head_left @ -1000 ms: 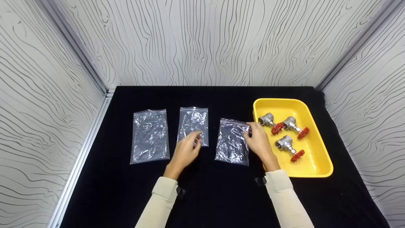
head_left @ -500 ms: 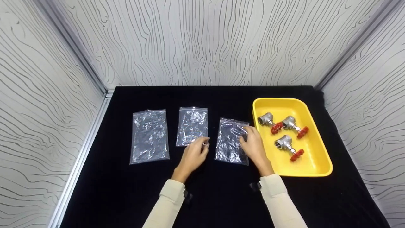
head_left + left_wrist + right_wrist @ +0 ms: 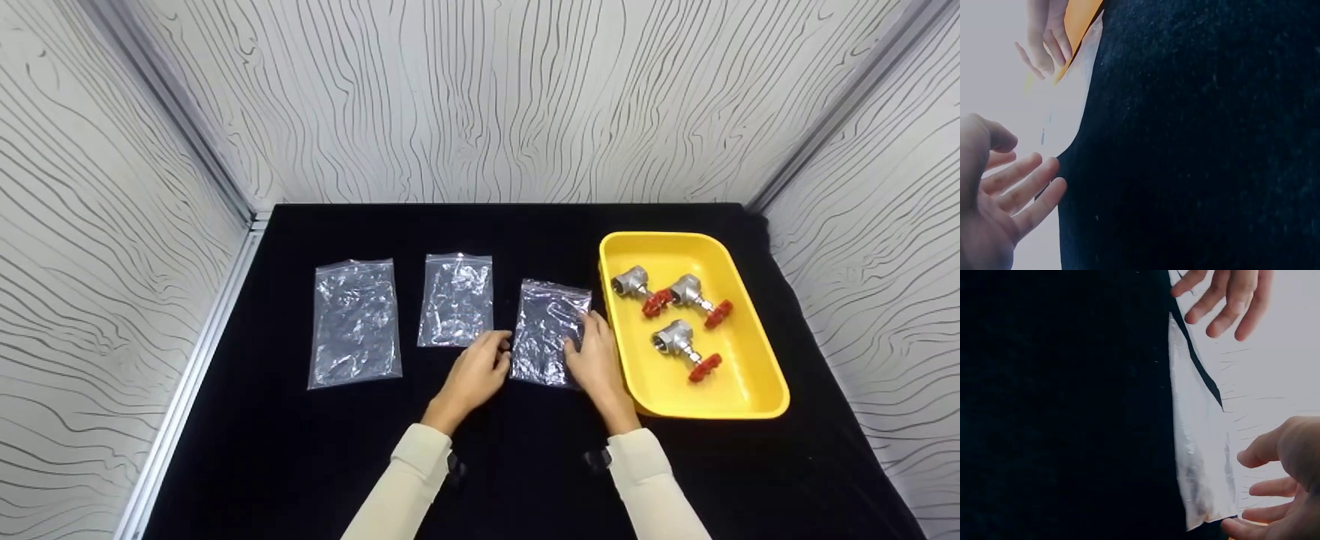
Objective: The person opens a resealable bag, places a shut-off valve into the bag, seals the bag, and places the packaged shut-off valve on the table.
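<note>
Three clear zip bags lie flat on the black cloth: a large left bag (image 3: 355, 324), a smaller middle bag (image 3: 456, 298) and a right bag (image 3: 544, 330). My left hand (image 3: 474, 375), fingers slightly bent and holding nothing, is between the lower ends of the middle and right bags. Over the right edge of the right bag is my right hand (image 3: 598, 364), fingers loosely spread; whether they touch the plastic I cannot tell. In the left wrist view my left hand (image 3: 1010, 197) shows spread fingers; the right wrist view shows my right hand (image 3: 1286, 478) beside the bag (image 3: 1199, 455).
A yellow tray (image 3: 765, 375) stands at the right, close beside my right hand. It holds three metal valves with red handwheels, one of them a front valve (image 3: 679, 341). Patterned white walls (image 3: 480, 97) enclose the back and both sides.
My left hand has moved right, from over the middle bag to the gap beside the right bag. My right hand has come slightly nearer and left along the right bag's edge. The bags lie unchanged.
</note>
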Tool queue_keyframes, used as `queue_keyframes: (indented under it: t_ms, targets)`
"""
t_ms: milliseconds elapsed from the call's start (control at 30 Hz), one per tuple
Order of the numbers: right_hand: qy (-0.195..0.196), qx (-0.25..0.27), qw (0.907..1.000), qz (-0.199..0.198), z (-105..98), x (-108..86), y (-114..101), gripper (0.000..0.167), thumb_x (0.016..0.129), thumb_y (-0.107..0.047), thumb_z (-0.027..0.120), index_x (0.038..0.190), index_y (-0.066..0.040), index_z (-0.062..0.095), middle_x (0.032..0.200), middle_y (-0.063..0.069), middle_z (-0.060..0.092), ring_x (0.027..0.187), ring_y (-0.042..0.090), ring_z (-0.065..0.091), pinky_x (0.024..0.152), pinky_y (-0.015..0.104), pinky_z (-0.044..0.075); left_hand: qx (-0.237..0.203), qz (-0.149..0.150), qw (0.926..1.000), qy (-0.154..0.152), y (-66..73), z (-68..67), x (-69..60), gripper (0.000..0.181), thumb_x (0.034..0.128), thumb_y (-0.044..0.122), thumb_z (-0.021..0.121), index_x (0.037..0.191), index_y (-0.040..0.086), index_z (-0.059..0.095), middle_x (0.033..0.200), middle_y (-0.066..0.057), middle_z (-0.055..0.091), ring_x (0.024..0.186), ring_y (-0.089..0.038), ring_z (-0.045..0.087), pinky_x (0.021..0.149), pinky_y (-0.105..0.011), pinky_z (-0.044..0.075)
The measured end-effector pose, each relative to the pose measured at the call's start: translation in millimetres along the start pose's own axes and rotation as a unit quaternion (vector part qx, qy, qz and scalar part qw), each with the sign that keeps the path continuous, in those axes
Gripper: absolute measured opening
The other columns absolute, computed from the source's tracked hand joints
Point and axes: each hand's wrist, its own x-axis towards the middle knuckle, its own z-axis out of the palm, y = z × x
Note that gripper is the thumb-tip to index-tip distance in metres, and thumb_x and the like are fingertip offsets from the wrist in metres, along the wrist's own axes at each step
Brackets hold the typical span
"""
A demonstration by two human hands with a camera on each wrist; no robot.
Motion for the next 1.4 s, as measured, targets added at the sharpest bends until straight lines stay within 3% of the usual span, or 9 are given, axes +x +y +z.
queue_keyframes:
  t_ms: [200,400,500,633,767,1267,1400]
  targets:
    - [0.020,0.000,0.9998,0.009,7,-5.5,3,0.051,0.095,-0.002,0.067,0.141,0.016,0.053,0.151,0.040,0.049,0.139,0.057,0.048,0.122,0.063,0.039,-0.033,-0.017,0.9992,-0.016,-0.2,9.5,3.4,0.038,0.1026,0.005,0.062,0.140,-0.001,0.061,0.125,-0.013,0.070,0.103,-0.020,0.072,0.090,-0.033,0.063]
    - [0.069,0.010,0.9976,-0.004,14,-8.4,4,0.046,0.093,0.002,0.067,0.135,0.018,0.057,0.133,0.040,0.062,0.124,0.057,0.058,0.111,0.062,0.047,-0.052,0.014,0.9983,0.022,-18.4,27.3,6.3,0.035,0.0987,0.003,0.061,0.133,-0.002,0.063,0.116,-0.016,0.072,0.092,-0.018,0.072,0.077,-0.032,0.063]
    - [0.082,0.019,0.9964,0.006,16,-9.0,6,0.046,0.092,0.003,0.066,0.135,0.017,0.057,0.130,0.040,0.064,0.119,0.056,0.061,0.107,0.062,0.049,-0.056,0.007,0.9981,0.026,-18.2,27.1,7.0,0.033,0.0974,0.001,0.061,0.130,-0.003,0.064,0.114,-0.017,0.072,0.087,-0.017,0.071,0.074,-0.034,0.062]
    - [0.093,0.039,0.9947,0.020,17,-7.9,7,0.046,0.094,0.004,0.065,0.137,0.017,0.056,0.129,0.038,0.065,0.107,0.051,0.068,0.100,0.059,0.055,-0.068,-0.034,0.9971,-0.002,-3.5,14.2,6.1,0.032,0.0984,-0.001,0.062,0.130,-0.006,0.063,0.120,-0.020,0.071,0.090,-0.022,0.071,0.079,-0.037,0.063]
    - [0.098,0.062,0.9927,0.032,18,-7.0,7,0.046,0.095,0.004,0.064,0.139,0.016,0.054,0.127,0.034,0.068,0.096,0.043,0.071,0.092,0.055,0.058,-0.052,-0.057,0.9967,-0.026,0.0,12.2,5.8,0.034,0.0995,-0.001,0.064,0.133,-0.004,0.062,0.125,-0.018,0.067,0.093,-0.020,0.070,0.078,-0.031,0.061]
    - [0.111,0.112,0.9858,0.058,20,-6.7,8,0.059,0.090,0.013,0.066,0.146,0.016,0.046,0.114,0.026,0.065,0.094,0.037,0.067,0.088,0.048,0.055,-0.058,-0.057,0.9960,-0.037,-3.6,13.6,2.5,0.042,0.0858,-0.013,0.067,0.127,-0.004,0.064,0.111,-0.016,0.064,0.087,-0.021,0.067,0.078,-0.030,0.060]
    - [0.117,0.122,0.9839,0.058,19,-6.5,8,0.054,0.088,0.014,0.066,0.140,0.016,0.052,0.107,0.024,0.064,0.092,0.036,0.066,0.085,0.041,0.055,-0.054,-0.054,0.9963,-0.039,-4.8,15.0,2.8,0.046,0.0831,-0.014,0.065,0.128,-0.004,0.064,0.106,-0.014,0.065,0.086,-0.021,0.067,0.079,-0.031,0.060]
